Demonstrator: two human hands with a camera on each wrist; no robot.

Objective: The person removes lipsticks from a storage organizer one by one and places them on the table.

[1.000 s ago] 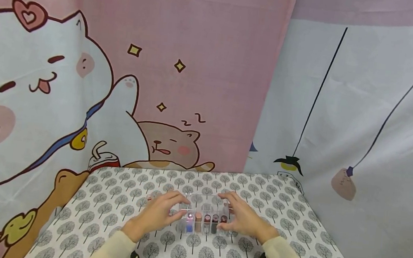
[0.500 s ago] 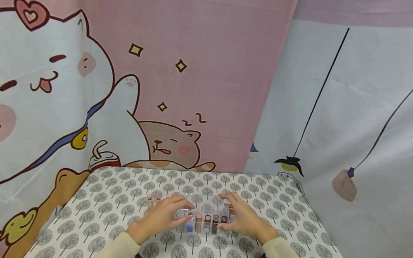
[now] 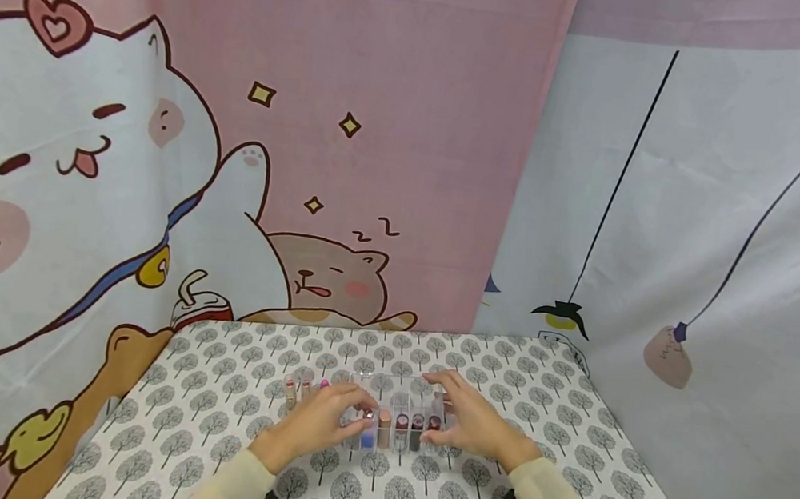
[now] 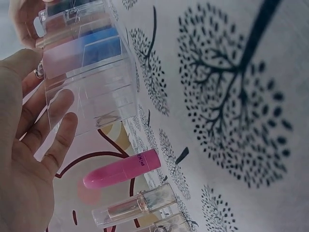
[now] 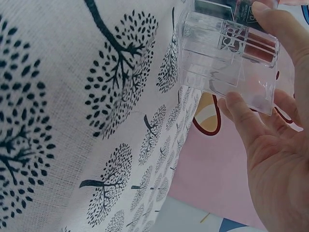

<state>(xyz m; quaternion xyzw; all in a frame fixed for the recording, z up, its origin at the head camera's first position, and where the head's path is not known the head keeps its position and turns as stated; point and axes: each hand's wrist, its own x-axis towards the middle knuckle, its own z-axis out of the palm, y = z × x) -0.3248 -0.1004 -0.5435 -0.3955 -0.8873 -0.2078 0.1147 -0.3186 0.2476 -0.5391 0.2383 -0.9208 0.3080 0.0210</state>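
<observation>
A clear lipstick organizer [image 3: 397, 383] stands on the table with several lipsticks in its front row. My right hand [image 3: 473, 424] holds its right end, thumb in front and fingers behind. At the left of that row is a lipstick with a blue lower part [image 4: 102, 46] and a pinkish upper part. My left hand [image 3: 321, 420] has thumb and index finger at this lipstick's silvery top, pinching it, while the other fingers spread behind the clear wall. In the right wrist view a dark red lipstick [image 5: 260, 47] sits in the end compartment, beside the right thumb.
Left of the organizer, a bright pink lipstick [image 4: 123, 169] and clear-capped lipsticks [image 4: 137, 205] stand upright, partly behind my left hand in the head view. A tree-patterned cloth [image 3: 225, 409] covers the table. A cartoon curtain [image 3: 437, 165] hangs behind it.
My left hand has moved right and slightly down onto the blue lipstick's top, uncovering the lipsticks to the left. My right hand stays on the organizer's end.
</observation>
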